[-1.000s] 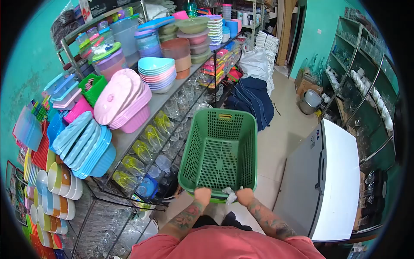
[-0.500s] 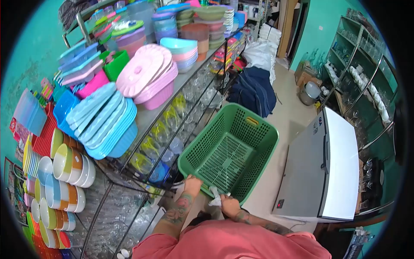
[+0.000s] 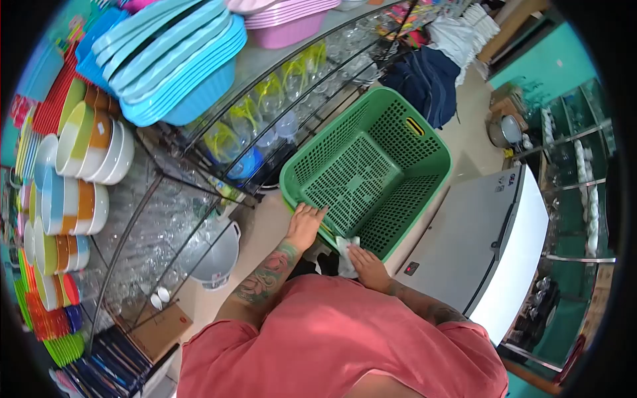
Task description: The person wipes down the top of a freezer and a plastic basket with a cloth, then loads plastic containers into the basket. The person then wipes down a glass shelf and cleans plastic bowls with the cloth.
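Far left, colour-banded bowls (image 3: 93,149) nest sideways, and blue tubs (image 3: 182,66) lean stacked on the shelf (image 3: 255,63). Lower down, a grey basin (image 3: 215,255) sits behind bars. Now the left hand (image 3: 305,227): part open, fingers on the near rim of the green basket (image 3: 365,176), its holed floor showing. The right hand (image 3: 369,267) lies nearly straight-fingered over white cloth (image 3: 346,257); pinching, I can't tell. Right, the freezer (image 3: 464,239).

1. The head camera is looking forward and steeply down past the wearer's shirt (image 3: 332,325), facing the nearby green basket (image 3: 355,179).
2. Its wide, round-edged view is spanning the rack (image 3: 255,63) at left and the freezer (image 3: 464,232) at right, with floor (image 3: 472,142) receding toward the top.
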Available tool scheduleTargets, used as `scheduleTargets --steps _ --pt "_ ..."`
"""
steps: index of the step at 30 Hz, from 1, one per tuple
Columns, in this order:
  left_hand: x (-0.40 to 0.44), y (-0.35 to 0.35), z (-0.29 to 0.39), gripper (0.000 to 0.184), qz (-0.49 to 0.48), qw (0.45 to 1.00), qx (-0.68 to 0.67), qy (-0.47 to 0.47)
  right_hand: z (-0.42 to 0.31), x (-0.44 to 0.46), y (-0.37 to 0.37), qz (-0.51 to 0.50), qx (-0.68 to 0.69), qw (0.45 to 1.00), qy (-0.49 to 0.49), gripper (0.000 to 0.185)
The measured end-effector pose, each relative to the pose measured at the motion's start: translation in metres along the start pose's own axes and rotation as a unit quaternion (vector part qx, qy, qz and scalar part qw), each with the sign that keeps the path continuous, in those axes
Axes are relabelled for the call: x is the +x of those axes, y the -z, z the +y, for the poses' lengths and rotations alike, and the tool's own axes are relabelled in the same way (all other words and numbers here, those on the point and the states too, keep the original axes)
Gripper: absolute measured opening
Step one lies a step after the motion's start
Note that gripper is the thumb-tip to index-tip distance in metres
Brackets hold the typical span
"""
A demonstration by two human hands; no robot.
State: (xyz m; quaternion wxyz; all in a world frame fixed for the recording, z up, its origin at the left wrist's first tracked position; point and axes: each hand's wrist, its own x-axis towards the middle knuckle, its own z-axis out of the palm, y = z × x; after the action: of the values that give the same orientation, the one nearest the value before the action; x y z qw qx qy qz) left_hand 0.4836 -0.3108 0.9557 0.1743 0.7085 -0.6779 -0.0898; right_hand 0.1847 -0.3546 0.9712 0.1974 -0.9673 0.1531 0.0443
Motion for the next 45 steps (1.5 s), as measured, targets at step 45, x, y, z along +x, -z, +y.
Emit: scheduleTargets --steps 45 --pt "0.056 -0.050 0.070 0.085 0.281 0.787 -0.021 0.548 0.487 0.338 0.150 0.294 -0.024 0.954 -0.060 0.044"
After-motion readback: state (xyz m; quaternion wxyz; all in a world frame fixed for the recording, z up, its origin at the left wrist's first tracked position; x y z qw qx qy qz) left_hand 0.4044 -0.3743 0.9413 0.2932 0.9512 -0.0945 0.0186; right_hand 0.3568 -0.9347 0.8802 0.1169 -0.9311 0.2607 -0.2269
